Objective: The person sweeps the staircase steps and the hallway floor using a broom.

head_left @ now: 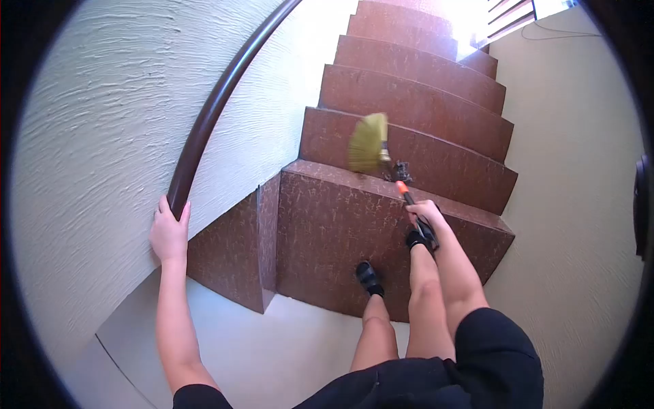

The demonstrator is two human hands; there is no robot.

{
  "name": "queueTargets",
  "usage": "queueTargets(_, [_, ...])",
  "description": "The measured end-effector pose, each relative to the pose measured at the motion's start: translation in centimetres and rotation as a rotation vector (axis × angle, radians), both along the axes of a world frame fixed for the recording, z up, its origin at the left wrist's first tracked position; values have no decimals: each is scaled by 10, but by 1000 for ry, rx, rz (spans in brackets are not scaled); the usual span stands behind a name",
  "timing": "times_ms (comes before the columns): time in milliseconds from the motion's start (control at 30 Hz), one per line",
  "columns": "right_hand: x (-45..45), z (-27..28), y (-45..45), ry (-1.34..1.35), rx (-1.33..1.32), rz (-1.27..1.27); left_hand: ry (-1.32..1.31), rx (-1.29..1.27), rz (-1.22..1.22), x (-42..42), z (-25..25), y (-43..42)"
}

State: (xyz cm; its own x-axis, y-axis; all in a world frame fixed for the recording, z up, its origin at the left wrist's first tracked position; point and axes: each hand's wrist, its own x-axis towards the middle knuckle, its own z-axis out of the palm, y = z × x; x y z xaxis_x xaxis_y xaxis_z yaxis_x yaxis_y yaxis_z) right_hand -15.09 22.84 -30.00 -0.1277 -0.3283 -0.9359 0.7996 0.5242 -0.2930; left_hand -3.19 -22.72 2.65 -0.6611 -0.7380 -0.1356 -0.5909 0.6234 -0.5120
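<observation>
My left hand [169, 230] is wrapped round the lower end of a dark brown handrail [216, 99] on the left wall. My right hand [425, 213] grips the dark handle of a short broom, near an orange-red part of it. The broom's yellow-green bristle head [369, 144] is fanned out and blurred, over the edge of a brown step. Beside the broom a dark grey clump of dust or fluff [400, 171] shows by the step; whether it touches the broom, I cannot tell.
Reddish-brown marbled stairs [415, 90] curve upward between two pale walls [569, 170]. My feet, in dark sandals [368, 277], are on the wide lower step [327, 238]. Below lies a pale floor [286, 341]. Bright light and railing bars [509, 17] show at the top right.
</observation>
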Motion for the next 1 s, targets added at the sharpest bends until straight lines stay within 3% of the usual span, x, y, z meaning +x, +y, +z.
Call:
queueTargets(33, [-1,23,5,158,78,178,-17,-11,8,-1,1,2])
queueTargets(100, [10,91,12,-25,18,-76,-28,-23,15,-4,0,2])
queueTargets(133, [7,144,-2,-111,45,-92,-54,-30,18,-3,2,3])
queueTargets(233, [22,223,-53,-287,-83,-172,-49,-12,33,-2,1,4])
queueTargets(300, [46,196,-90,-486,-347,-378,-33,-8,20,1,2,3])
queueTargets(367, [58,137,-140,-392,-510,-346,22,3,-29,10,-5,-4])
queueTargets(467, [48,64,-164,-540,-359,-452,-25,4,43,3,-4,4])
queueTargets(500, [49,52,-152,-504,-315,-457,-30,13,33,1,-5,5])
queueTargets(533, [46,50,-121,-394,-228,-283,-34,9,42,0,-4,7])
queueTargets(567, [68,2,-77,-457,-334,-297,-36,3,51,0,-2,9])
queueTargets(600, [49,35,-37,-440,-43,-237,-29,5,54,1,-4,8])
queueTargets(667, [56,-5,67,-593,-57,-497,-27,10,56,0,-2,11])
queueTargets(733, [20,34,129,-132,216,-104,-24,9,57,-2,-2,11])
queueTargets(767, [-3,38,163,-183,260,-56,-29,6,57,0,-2,9])
queueTargets(900, [-74,73,217,157,369,188,-26,7,45,-2,-1,15])
queueTargets(967, [-61,105,233,237,384,238,26,14,-52,4,-3,6])
queueTargets(1000, [-35,95,265,338,431,362,5,13,-15,1,0,11])
